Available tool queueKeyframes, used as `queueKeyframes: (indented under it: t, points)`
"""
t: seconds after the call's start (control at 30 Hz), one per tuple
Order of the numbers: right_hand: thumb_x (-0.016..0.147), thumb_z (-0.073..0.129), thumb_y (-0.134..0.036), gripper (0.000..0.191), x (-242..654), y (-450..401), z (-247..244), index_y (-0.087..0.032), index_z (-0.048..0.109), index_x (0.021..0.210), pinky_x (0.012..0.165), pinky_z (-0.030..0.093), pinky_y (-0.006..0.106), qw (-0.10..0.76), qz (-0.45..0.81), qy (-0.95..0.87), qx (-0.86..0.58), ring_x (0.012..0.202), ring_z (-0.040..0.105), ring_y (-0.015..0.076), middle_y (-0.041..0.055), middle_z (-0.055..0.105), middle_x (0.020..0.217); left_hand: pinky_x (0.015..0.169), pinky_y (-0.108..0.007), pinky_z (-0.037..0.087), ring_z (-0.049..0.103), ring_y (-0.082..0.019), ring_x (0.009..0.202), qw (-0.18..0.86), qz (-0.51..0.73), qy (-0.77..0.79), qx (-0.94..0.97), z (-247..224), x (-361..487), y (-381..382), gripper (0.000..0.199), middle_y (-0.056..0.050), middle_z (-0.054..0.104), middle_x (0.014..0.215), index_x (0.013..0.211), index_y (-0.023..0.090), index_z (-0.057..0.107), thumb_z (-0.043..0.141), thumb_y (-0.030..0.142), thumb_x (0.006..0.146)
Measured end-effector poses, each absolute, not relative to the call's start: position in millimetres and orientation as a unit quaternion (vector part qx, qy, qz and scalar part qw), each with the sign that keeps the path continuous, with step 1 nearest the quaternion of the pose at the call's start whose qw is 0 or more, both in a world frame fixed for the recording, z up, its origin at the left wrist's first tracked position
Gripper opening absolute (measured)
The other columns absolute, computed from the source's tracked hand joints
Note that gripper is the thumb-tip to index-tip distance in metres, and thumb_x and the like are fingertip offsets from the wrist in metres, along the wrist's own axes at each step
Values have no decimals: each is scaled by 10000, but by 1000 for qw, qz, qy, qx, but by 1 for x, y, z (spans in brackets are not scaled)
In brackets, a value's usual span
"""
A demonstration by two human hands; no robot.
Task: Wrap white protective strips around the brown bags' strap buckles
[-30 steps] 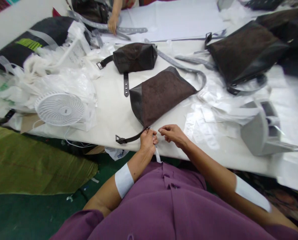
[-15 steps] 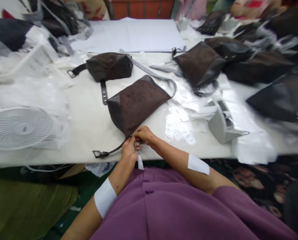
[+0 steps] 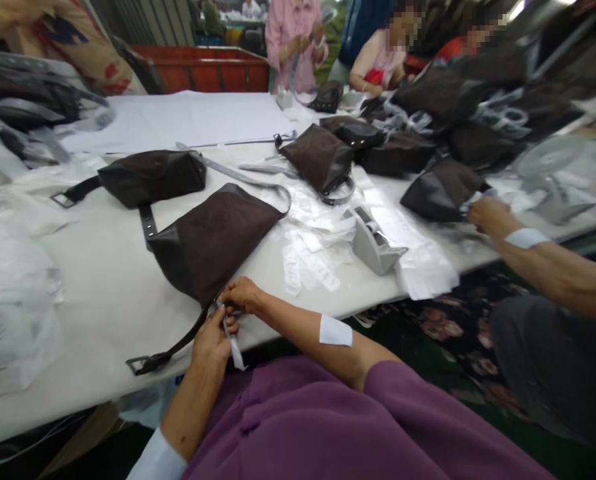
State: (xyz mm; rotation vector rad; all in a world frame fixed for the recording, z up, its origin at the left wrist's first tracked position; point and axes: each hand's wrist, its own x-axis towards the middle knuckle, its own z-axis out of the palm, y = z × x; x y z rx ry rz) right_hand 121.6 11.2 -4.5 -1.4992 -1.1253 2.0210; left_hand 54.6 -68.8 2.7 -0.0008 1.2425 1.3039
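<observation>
A dark brown bag [image 3: 218, 233] with black leather-like ends lies on the table, its lower corner towards me. At that corner my left hand [image 3: 212, 341] is closed, thumb and fingers pinching a thin whitish strip [image 3: 235, 353] whose tail hangs past the table edge. My right hand [image 3: 241, 295] is closed close beside it, fingertips pressed together at the same corner; what they pinch is too small to make out. From this corner a dark buckle strap [image 3: 183, 340] runs left across the table. A grey-wrapped strap [image 3: 263, 180] curves from the bag's far side.
Another brown bag [image 3: 153, 177] lies behind, on the left. To the right are a grey tape dispenser [image 3: 375, 243], white plastic sheets [image 3: 421, 260] and several more bags [image 3: 318, 157]. A co-worker's hand [image 3: 491, 215] touches a bag at right. Clear plastic [image 3: 18, 280] covers the left side.
My view has swung to the right and up, bringing co-workers and more bags into sight. Both my hands stay together at the bag's corner, and the bag looks unmoved on the table.
</observation>
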Motion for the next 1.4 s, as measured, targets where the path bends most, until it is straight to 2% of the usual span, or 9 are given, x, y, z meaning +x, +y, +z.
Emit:
queueKeyframes:
  t: [0.2,0.27,0.37,0.53,0.63,0.7,0.9,1.07,1.4]
  points:
    - [703,668,-160,89,124,8,-19,-160,595,652,368,297,161,189,687,-445,-542,334,359,54,-89,431,393,304,-137,190,300,-25,336,554,583,594,28,-8,58,-71,120,26,518,566,708,142,506,597,70,681]
    - [711,668,-183,21,133,4,-20,-171,653,719,421,341,161,200,643,-517,-527,393,417,57,-81,479,452,296,-137,183,292,-22,326,541,586,603,30,-9,59,-72,137,28,522,561,672,142,487,603,68,659]
    - [734,652,-178,125,170,-2,-6,-195,707,845,553,406,158,253,547,-638,-479,546,518,65,-59,581,595,289,-139,190,298,-22,322,538,579,612,28,-11,59,-73,141,20,543,564,647,136,489,610,65,641]
    - [777,589,-221,222,316,10,53,-187,699,967,681,466,208,398,345,-658,-539,711,595,110,10,683,840,296,-129,200,325,-21,341,547,575,608,31,-11,57,-74,140,7,557,582,618,126,501,627,73,646]
    - [783,557,-239,236,420,34,84,-165,690,964,650,475,203,423,218,-589,-653,703,607,115,27,687,838,303,-129,219,341,-26,354,550,581,599,37,-8,58,-75,137,0,560,590,619,127,510,631,69,648]
    - [749,587,-201,180,473,49,92,-136,692,880,603,465,182,395,167,-535,-728,678,605,109,42,685,812,305,-132,223,344,-30,355,549,582,599,37,-6,59,-75,133,-2,556,584,620,130,514,623,60,652]
    - [687,666,-95,47,522,68,84,-100,643,727,491,435,172,259,258,-437,-822,493,566,83,35,628,602,310,-142,219,352,-42,357,543,586,600,42,-8,60,-76,146,-3,550,571,616,138,499,615,64,663]
    - [669,711,-102,106,518,76,78,-85,607,675,467,423,189,224,304,-406,-832,438,541,88,42,606,541,325,-145,225,358,-44,368,546,594,589,47,-13,58,-78,143,0,562,586,649,142,504,626,69,655]
    - [768,604,-75,236,508,77,84,-59,552,538,509,315,228,190,355,-392,-827,468,428,47,24,507,458,331,-149,222,365,-46,370,549,603,577,40,-13,57,-79,149,-4,564,586,656,144,497,627,71,653]
